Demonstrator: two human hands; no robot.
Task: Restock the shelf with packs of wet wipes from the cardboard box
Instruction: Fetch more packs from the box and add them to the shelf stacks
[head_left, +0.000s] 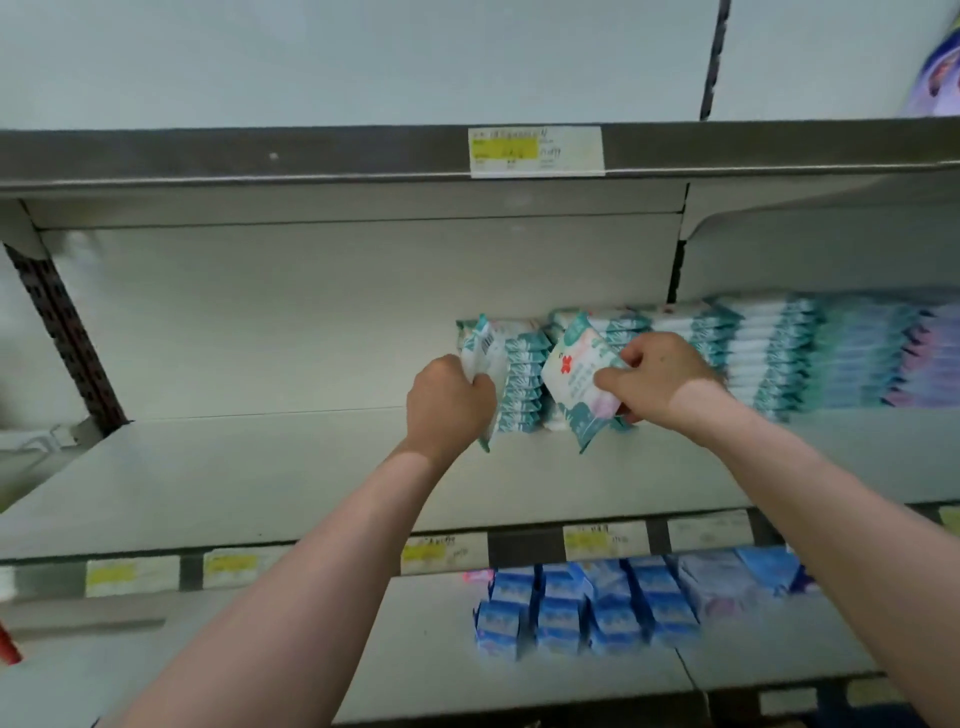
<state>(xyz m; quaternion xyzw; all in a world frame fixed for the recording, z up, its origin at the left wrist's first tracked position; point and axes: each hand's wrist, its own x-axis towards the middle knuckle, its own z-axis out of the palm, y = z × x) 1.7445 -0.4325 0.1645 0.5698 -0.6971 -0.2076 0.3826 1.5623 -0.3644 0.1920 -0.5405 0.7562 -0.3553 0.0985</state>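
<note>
Now, left hand: fingers clenched round an upright pack, edge-on, likely to slot beside the stack.
Right hand: pinching a tilted pack, angled for shelf entry.

Bare forearms, bare left hand and right hand.

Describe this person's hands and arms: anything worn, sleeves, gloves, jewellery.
The left hand and right hand are bare: no gloves, and no rings show on the fingers, though the picture is slightly blurred. The left forearm and right forearm are uncovered to the frame's edge, with no sleeve, watch or bracelet in view.
</note>
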